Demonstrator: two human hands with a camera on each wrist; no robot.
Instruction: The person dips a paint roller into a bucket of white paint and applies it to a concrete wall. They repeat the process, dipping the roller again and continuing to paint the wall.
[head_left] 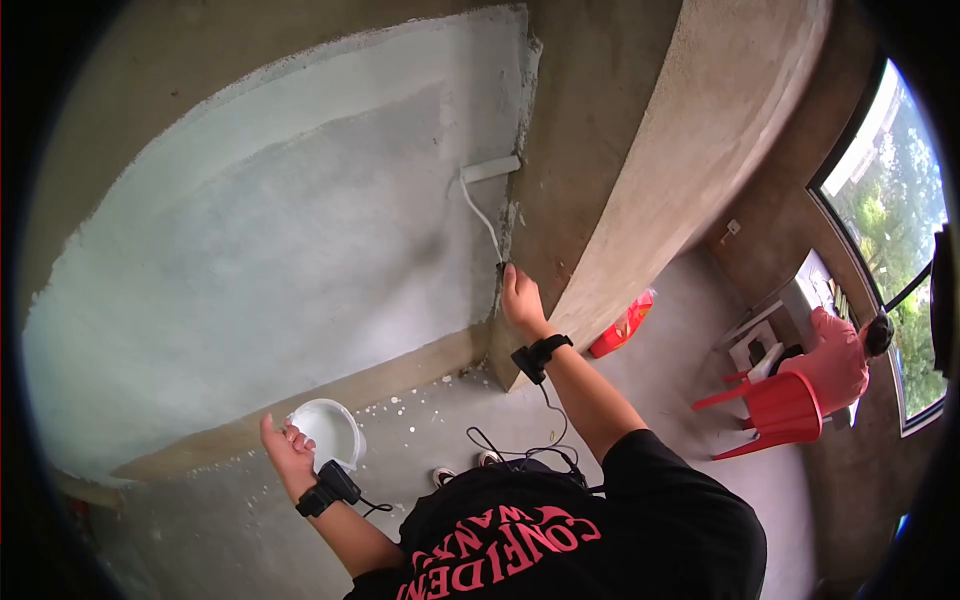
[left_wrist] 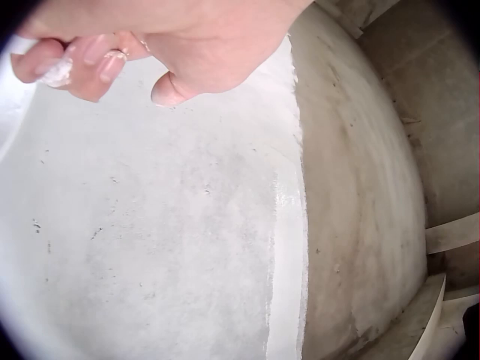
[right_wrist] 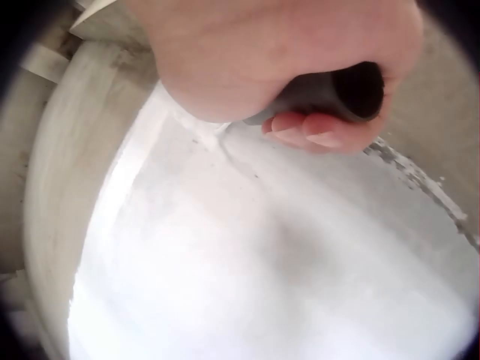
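My right hand (head_left: 522, 300) grips the dark handle (right_wrist: 322, 97) of a paint roller, with fingers curled round it. The white roller sleeve (head_left: 492, 168) lies against the wall beside its right corner, at the end of a bent white rod (head_left: 482, 215). My left hand (head_left: 289, 455) holds a white paint bucket (head_left: 360, 440) at its rim, low in front of the wall. White paint marks the curled fingers (left_wrist: 56, 73) of that hand. The wall (head_left: 300, 240) bears a large white painted area with greyer, thinner patches in the middle.
A bare brown pillar (head_left: 610, 170) juts out right of the painted wall. White drips spot the floor (head_left: 420, 405) along its foot. A red bag (head_left: 622, 325) stands behind the pillar. Farther right, a person (head_left: 835, 365) sits on a red chair (head_left: 785, 410) by a window.
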